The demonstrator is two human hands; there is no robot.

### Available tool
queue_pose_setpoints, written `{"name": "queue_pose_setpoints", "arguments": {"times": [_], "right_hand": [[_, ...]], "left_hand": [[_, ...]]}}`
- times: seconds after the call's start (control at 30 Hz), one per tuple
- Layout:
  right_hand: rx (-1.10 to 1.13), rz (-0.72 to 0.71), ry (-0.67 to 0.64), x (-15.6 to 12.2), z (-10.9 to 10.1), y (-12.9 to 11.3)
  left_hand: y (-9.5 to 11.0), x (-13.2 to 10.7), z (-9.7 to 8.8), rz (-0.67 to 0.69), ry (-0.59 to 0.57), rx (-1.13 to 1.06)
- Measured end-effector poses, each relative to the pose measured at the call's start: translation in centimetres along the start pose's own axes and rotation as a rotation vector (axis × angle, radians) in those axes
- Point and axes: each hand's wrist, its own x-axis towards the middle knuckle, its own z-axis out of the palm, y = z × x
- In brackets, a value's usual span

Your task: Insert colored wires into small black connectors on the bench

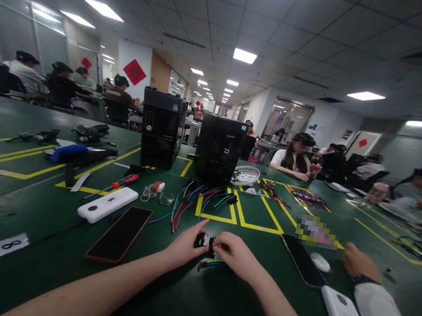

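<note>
One small black-and-silver component (204, 240) is held over the dark-green tabletop (160, 304), its long axis apparently crosswise, gripped by the left hand (184, 245) with thumb and fingers narrowed, and pinched at its right end by the right hand's (235, 255) fingertips.

One head-worn camera looks forward and down across the worktop (152, 305). The left hand (183, 245) and right hand (234, 252) show near, below centre; the ceiling (220, 12) spans the top.
</note>
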Motion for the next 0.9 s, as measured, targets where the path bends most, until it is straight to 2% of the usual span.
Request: {"name": "queue_pose_setpoints", "arguments": {"times": [0.13, 0.23, 0.37, 0.53, 0.9], "right_hand": [[-0.143, 0.031, -0.174, -0.7, -0.4, -1.1], [-0.323, 0.07, -0.22, -1.0, -0.4, -1.3], [-0.513, 0.111, -0.254, -1.0, 0.6, -1.2], [-0.562, 0.096, -0.229, -0.8, 2.1, -1.4], [-0.525, 0.204, -0.26, -1.1, 2.8, -1.6]], "left_hand": [[-0.2, 0.0, 0.1, 0.015, 0.027, -0.01], [-0.1, -0.1, 0.1, 0.019, 0.04, -0.011], [0.0, -0.1, 0.1, 0.025, 0.034, -0.006], [0.0, -0.1, 0.2, 0.03, 0.051, 0.037], [0.7, -0.2, -0.2, 0.022, 0.027, 0.169]]}}
